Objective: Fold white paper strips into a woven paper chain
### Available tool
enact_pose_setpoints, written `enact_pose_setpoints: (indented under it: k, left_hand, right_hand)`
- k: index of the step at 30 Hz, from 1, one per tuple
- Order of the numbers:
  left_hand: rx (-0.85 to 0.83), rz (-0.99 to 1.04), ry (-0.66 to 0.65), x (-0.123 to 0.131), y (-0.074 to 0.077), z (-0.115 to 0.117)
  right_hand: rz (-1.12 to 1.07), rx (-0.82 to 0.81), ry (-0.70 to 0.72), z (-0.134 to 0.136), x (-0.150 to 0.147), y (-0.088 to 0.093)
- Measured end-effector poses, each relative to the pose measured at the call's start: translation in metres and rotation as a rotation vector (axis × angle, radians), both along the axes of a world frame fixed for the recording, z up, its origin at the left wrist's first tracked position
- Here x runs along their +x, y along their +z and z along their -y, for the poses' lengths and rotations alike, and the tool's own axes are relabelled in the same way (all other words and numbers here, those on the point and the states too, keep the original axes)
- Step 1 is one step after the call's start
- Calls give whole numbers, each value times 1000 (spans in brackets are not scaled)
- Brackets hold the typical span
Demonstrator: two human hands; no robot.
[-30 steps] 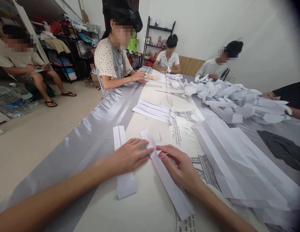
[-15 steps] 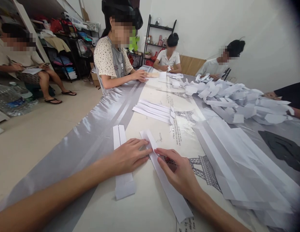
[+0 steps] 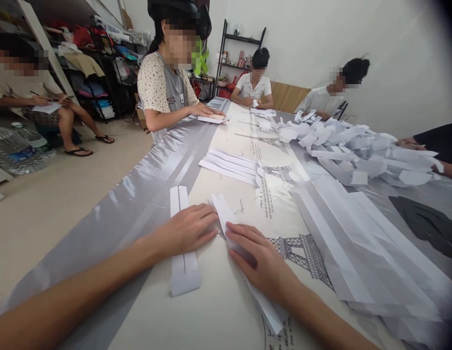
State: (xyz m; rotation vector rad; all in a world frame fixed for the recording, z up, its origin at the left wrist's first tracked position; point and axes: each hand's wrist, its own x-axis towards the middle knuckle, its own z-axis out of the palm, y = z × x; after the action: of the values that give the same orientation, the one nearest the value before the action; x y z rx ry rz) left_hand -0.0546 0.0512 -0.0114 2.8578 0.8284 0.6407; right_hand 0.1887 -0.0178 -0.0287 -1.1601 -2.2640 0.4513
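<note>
My left hand (image 3: 182, 231) lies flat on the table, fingers stretched out, resting over a folded white paper strip (image 3: 180, 199) that runs away from me. My right hand (image 3: 258, 260) presses flat, fingers together, on a second long white paper strip (image 3: 221, 206) that slants from upper left to lower right under my palm. The fingertips of both hands nearly meet beside that strip's upper end. The table wears a cloth printed with Eiffel towers (image 3: 302, 253).
A stack of long folded white sheets (image 3: 357, 243) lies at my right. Several flat strips (image 3: 231, 165) rest further up the table, and a heap of folded paper pieces (image 3: 357, 148) sits beyond. Other people sit around the table; one opposite left presses paper (image 3: 211, 118).
Both hands have slid toward me along the slanted strip, and the right hand has flattened onto it. The person opposite has laid hands flat on their paper.
</note>
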Motion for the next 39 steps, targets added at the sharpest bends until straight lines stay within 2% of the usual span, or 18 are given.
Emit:
enact_pose_setpoints:
  k: [3,8,12,16,22,26,32,35,37,39]
  left_hand:
    - [72,36,52,-2,-5,-5]
    - [81,9,-92,-2,-6,-7]
    - [70,-21,-96,-3,-3,-7]
    - [124,-32,-65,-4,-4,-6]
    - [228,-101,-63,-7,-4,-6]
    - [257,-139,-79,-7,2,-4]
    - [225,-80,-105,-7,-1,-5]
    - [224,-55,-72,-7,-3,-6]
    - [147,-5,-38,-5,1,-3]
    - [-43,93,1,-3,9,1]
  right_hand:
    - [41,51,51,-1,-1,1]
    - [125,78,34,1,2,15]
    - [309,97,33,4,9,26]
    - [425,192,41,0,17,24]
    - [329,111,37,-11,20,22]
    - [360,147,42,-8,13,24]
    - [435,277,45,-5,15,21]
    - [356,360,11,-9,19,18]
    - [247,408,-37,-11,21,18]
    - [139,421,-87,-11,21,20]
